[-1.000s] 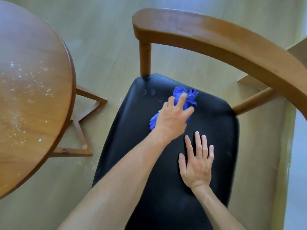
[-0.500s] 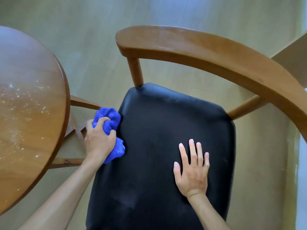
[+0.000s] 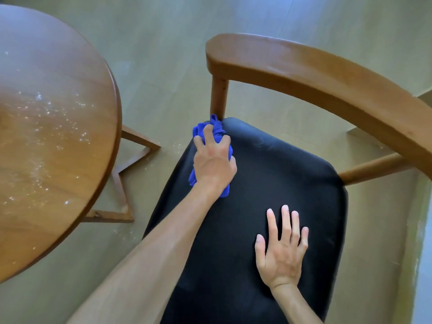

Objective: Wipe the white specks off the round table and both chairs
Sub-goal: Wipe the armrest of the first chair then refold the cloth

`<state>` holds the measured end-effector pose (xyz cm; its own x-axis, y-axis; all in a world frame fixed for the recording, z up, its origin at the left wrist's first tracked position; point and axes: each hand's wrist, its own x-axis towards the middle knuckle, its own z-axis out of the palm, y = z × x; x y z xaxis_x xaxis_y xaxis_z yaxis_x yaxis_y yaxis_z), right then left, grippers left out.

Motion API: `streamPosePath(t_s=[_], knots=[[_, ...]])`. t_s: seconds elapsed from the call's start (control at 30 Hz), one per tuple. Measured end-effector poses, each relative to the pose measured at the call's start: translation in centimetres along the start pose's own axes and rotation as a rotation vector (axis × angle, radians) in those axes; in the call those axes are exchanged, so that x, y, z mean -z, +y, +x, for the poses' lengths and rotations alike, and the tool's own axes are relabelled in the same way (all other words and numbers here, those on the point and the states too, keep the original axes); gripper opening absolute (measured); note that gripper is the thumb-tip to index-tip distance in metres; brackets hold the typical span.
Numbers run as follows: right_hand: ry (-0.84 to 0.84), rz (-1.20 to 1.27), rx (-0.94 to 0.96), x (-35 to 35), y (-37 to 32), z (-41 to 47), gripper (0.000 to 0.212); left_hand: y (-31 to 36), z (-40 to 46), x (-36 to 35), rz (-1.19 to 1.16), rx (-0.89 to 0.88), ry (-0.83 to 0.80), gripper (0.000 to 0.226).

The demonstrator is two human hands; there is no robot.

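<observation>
A wooden armchair with a black seat [image 3: 280, 183] fills the middle. My left hand [image 3: 214, 162] grips a bunched blue cloth [image 3: 218, 130] and presses it on the seat's far left corner, beside the arm post [image 3: 219, 97]. On the near right part of the seat my right hand [image 3: 281, 250] lies flat with straight fingers. The round wooden table [image 3: 46, 136] at the left carries scattered white specks [image 3: 53, 122] across its top.
The chair's curved wooden backrest [image 3: 315, 73] arcs over the seat from top middle to the right edge. The table's wooden base [image 3: 126, 183] shows on the floor between table and chair. White specks [image 3: 177, 146] lie on the floor there. A wall edge runs along the right.
My left hand swept the cloth from the seat's back middle off the left edge, then returned to the far left corner. The right hand stayed flat on the seat.
</observation>
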<state>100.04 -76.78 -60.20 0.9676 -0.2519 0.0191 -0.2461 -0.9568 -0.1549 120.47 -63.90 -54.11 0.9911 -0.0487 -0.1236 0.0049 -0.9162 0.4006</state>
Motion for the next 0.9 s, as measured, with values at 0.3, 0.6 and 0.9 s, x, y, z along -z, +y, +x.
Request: streamPosePath(t_s=[0.3,0.6,0.9], knots=[[-0.034,-0.017,0.022,-0.2,0.6,-0.2,0.062,6.1,-7.4,-4.2,0.101,-0.537,-0.266,0.04],[-0.192,-0.039,-0.001,2.1,0.2,0.3,0.057,-8.3,-10.2,3.3,-0.064,-0.175,-0.17,0.045],[-0.305,0.553,-0.133,9.1,-5.0,2.7,0.04,-5.6,-12.5,7.0,-0.529,0.125,-0.247,0.08]])
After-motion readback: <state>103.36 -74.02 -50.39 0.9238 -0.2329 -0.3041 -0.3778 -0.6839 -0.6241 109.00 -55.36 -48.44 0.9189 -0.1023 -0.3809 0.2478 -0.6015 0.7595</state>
